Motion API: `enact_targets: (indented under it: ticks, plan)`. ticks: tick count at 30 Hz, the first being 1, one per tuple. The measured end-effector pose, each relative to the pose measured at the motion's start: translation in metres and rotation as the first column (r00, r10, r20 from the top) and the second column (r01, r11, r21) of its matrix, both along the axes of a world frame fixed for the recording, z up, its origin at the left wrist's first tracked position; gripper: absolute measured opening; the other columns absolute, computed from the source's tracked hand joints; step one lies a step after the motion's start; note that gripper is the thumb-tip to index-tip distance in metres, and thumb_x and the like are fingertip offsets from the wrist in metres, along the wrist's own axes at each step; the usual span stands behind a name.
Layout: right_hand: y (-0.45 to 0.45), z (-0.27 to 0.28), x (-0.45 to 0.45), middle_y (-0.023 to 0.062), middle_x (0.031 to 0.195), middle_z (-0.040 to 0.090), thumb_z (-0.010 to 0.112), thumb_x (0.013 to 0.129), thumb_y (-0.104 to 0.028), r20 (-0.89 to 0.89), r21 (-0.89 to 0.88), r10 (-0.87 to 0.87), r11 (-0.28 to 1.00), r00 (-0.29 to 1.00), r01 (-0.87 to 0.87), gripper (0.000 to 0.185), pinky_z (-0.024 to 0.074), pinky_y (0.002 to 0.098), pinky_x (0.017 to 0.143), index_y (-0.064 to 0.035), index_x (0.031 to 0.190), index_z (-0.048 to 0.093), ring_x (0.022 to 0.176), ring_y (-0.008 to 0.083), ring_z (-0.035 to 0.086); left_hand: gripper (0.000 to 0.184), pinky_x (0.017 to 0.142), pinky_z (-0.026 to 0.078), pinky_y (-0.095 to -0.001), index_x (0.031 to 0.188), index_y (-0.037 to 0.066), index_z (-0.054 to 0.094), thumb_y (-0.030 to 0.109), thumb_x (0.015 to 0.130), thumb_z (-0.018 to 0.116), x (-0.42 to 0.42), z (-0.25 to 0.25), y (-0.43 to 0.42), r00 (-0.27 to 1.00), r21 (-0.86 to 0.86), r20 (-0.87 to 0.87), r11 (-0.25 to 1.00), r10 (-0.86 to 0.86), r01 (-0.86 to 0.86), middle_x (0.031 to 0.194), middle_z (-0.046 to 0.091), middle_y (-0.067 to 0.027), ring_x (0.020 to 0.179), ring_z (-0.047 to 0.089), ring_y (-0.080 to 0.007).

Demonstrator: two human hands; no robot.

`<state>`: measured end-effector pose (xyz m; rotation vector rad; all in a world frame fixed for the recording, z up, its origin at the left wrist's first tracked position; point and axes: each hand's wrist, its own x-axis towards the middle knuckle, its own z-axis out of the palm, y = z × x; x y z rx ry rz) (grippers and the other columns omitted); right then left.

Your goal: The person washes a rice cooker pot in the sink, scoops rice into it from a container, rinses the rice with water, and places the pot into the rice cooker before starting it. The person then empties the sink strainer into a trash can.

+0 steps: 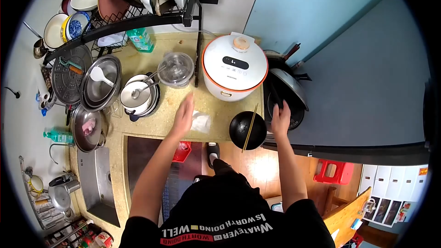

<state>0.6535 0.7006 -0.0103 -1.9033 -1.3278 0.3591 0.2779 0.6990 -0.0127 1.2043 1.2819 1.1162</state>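
Note:
My left hand [184, 115] hovers above the counter, its fingers stretched out and nothing in them. Just right of it lies a crumpled white plastic bag or tissue [201, 122]. My right hand [280, 118] is open beside a black bowl [239, 130], with its fingers apart near the black handle of a pan [275, 93]. Whether the fingertips touch that handle is unclear. A pair of wooden chopsticks [250, 127] rests across the bowl. Behind both hands stands a white rice cooker [234, 71] with an orange rim, lid closed and display lit.
A clear plastic container [176, 70] and white bowls with a spoon [136, 95] sit left of the cooker. Steel basins [115, 71], a sink [98, 183] and a dish rack [133, 20] line the left side. A grey fridge-like panel [363, 87] bounds the right.

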Motion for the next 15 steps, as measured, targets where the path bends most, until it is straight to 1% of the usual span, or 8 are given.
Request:
enact_targets:
  ticks: [2,4,5,6,8,12,14,15]
  plan:
    - [-0.053,-0.029,0.007,0.0268,0.118,0.058,0.057,0.095,-0.029,0.020,-0.141,-0.059,0.988,0.998,0.062,0.048,0.0465,0.0420,0.088,0.0066,0.126,0.051,0.102,0.0391,0.058,0.051,0.107,0.038,-0.0352,0.137,-0.007,0.045,0.032,0.106,0.035,-0.024,-0.019,-0.069,0.995,-0.157,0.071,0.984,-0.072,0.083,0.139,0.051,-0.0197,0.126,0.052,-0.0270]
    - [-0.092,-0.065,0.004,0.0214,0.113,0.063,0.053,0.098,-0.033,-0.195,-0.412,-0.128,0.910,0.972,0.037,0.045,0.0463,0.0401,0.091,0.0041,0.124,0.051,0.107,0.0349,0.060,0.050,0.101,0.044,-0.0341,0.131,-0.007,0.051,0.033,0.106,0.036,-0.045,-0.033,-0.131,0.989,-0.299,-0.097,0.951,-0.114,0.080,0.127,0.060,-0.0167,0.114,0.058,-0.0239]
    - [-0.108,-0.094,0.003,0.0177,0.102,0.065,0.052,0.099,-0.033,-0.189,-0.238,-0.003,0.970,0.982,-0.043,0.038,0.0519,0.0392,0.075,-0.0009,0.120,0.051,0.090,0.0304,0.066,0.049,0.099,0.044,-0.0332,0.130,-0.006,0.053,0.034,0.106,0.036,-0.052,-0.041,-0.157,0.992,-0.321,-0.078,0.945,-0.095,0.065,0.123,0.062,-0.0152,0.113,0.059,-0.0225]
    - [-0.115,-0.090,-0.005,0.0158,0.097,0.065,0.050,0.099,-0.029,-0.395,-0.296,-0.082,0.954,0.915,-0.042,0.032,0.0498,0.0364,0.064,-0.0044,0.120,0.048,0.077,0.0275,0.064,0.048,0.098,0.045,-0.0323,0.128,-0.005,0.055,0.034,0.106,0.037,-0.057,-0.048,-0.182,0.996,-0.345,-0.060,0.938,-0.067,0.042,0.119,0.064,-0.0136,0.111,0.059,-0.0210]
    - [-0.118,-0.081,-0.033,0.0120,0.086,0.063,0.047,0.100,-0.020,-0.723,-0.407,-0.244,0.907,0.646,-0.113,0.022,0.0455,0.0307,0.042,-0.0114,0.120,0.043,0.051,0.0218,0.061,0.047,0.097,0.045,-0.0315,0.127,-0.003,0.057,0.034,0.106,0.037,-0.067,-0.047,-0.226,0.989,-0.369,-0.132,0.929,-0.066,0.013,0.117,0.064,-0.0126,0.109,0.060,-0.0191]
    - [-0.107,-0.089,-0.049,0.0126,0.099,0.062,0.041,0.098,-0.007,-0.755,-0.384,-0.290,0.922,0.588,-0.038,0.029,0.0507,0.0343,0.047,-0.0125,0.126,0.040,0.064,0.0240,0.064,0.046,0.095,0.046,-0.0309,0.125,-0.002,0.059,0.034,0.106,0.037,-0.083,-0.025,-0.278,0.979,-0.363,-0.203,0.928,0.012,-0.086,0.115,0.066,-0.0118,0.108,0.060,-0.0175]
    - [-0.101,-0.091,-0.051,0.0142,0.117,0.055,0.041,0.096,-0.004,-0.789,-0.398,-0.304,0.915,0.533,-0.068,0.035,0.0536,0.0386,0.059,-0.0130,0.129,0.038,0.086,0.0280,0.062,0.049,0.097,0.045,-0.0314,0.125,-0.003,0.059,0.036,0.106,0.036,-0.087,-0.026,-0.295,0.981,-0.373,-0.154,0.912,0.118,-0.169,0.116,0.065,-0.0127,0.109,0.060,-0.0181]
    - [-0.095,-0.093,-0.050,0.0146,0.118,0.053,0.041,0.095,-0.003,-0.816,-0.395,-0.314,0.916,0.486,-0.071,0.037,0.0539,0.0398,0.062,-0.0134,0.130,0.037,0.089,0.0294,0.061,0.049,0.097,0.045,-0.0314,0.125,-0.003,0.058,0.036,0.106,0.036,-0.088,-0.025,-0.300,0.977,-0.380,-0.130,0.902,0.167,-0.204,0.116,0.065,-0.0129,0.109,0.060,-0.0181]
